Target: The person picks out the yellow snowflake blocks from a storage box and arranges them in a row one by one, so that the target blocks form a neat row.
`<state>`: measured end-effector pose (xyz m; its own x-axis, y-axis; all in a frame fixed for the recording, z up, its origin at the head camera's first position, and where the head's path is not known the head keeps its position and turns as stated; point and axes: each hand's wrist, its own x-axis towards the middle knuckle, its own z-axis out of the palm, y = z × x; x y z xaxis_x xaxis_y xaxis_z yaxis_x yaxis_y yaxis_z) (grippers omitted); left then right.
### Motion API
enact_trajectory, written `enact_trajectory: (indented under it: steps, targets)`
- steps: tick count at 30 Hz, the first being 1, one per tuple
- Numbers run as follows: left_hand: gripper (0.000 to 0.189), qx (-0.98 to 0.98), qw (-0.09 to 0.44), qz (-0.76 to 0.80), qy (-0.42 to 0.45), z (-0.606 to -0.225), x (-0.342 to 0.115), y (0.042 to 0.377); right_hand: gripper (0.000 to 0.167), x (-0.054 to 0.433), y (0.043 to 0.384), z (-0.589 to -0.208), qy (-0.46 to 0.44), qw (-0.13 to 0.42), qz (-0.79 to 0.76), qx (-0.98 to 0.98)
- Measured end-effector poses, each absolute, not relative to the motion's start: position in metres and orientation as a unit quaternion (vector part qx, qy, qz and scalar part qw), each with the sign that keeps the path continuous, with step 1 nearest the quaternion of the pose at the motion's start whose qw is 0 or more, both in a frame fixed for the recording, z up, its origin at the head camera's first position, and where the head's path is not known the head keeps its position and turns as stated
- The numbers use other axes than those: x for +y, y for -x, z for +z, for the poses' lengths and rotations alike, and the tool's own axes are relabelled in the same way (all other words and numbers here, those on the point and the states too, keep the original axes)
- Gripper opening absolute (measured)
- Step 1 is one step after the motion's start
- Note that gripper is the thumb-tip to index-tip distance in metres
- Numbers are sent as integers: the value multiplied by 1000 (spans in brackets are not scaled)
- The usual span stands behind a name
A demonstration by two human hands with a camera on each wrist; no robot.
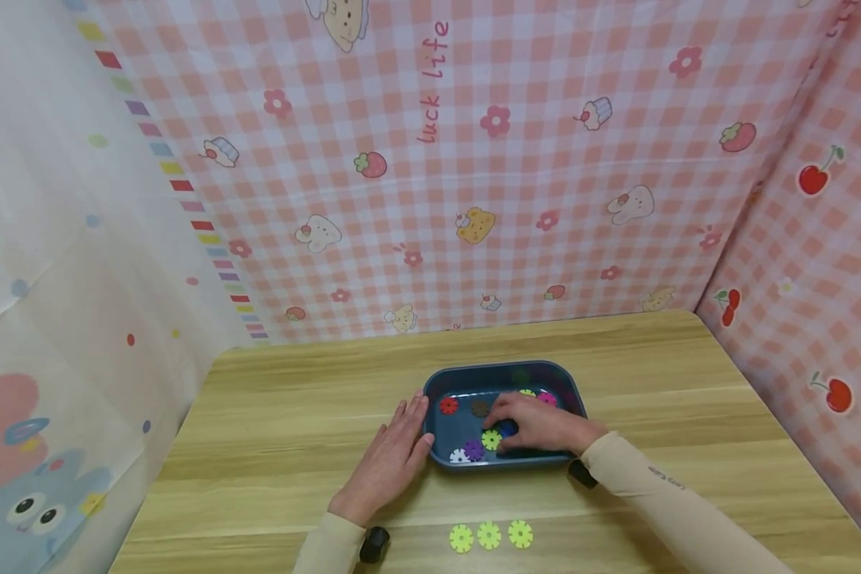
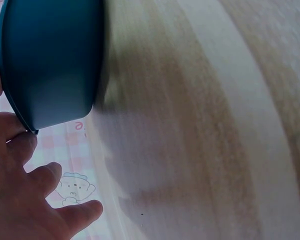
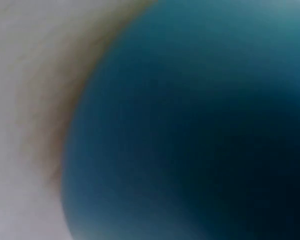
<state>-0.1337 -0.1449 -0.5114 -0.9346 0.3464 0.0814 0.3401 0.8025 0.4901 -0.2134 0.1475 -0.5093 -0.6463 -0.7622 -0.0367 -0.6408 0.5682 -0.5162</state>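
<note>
In the head view a dark blue tray (image 1: 502, 463) sits on the table with notched plastic snowflake discs inside. My left hand (image 1: 391, 454) lies against its left end, fingers extended; the left wrist view shows fingertips (image 2: 25, 142) at the rim of the tray (image 2: 65, 65). Reaching over the right side, my right hand (image 1: 538, 422) has bent fingers and pinches a yellow-green disc (image 1: 491, 439) by its edges. Around it lie a purple disc (image 1: 474, 450), a white disc (image 1: 459, 456), a brown disc (image 1: 480, 409) and a partly covered blue disc (image 1: 506, 429).
Three yellow-green discs (image 1: 489, 535) lie in a row on the table (image 1: 273, 446) in front of the tray. A red disc (image 1: 448, 406) is at the tray's left, a pink disc (image 1: 547, 399) at its right. Patterned cloth (image 1: 430, 199) hangs behind.
</note>
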Motion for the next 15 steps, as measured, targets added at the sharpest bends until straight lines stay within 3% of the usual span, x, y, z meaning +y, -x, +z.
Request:
enact_trajectory:
  steps: [15]
  targets:
    - [61,950,10,256,-178,-511,-145,134,29,145,213,-510,420,110,-218,874]
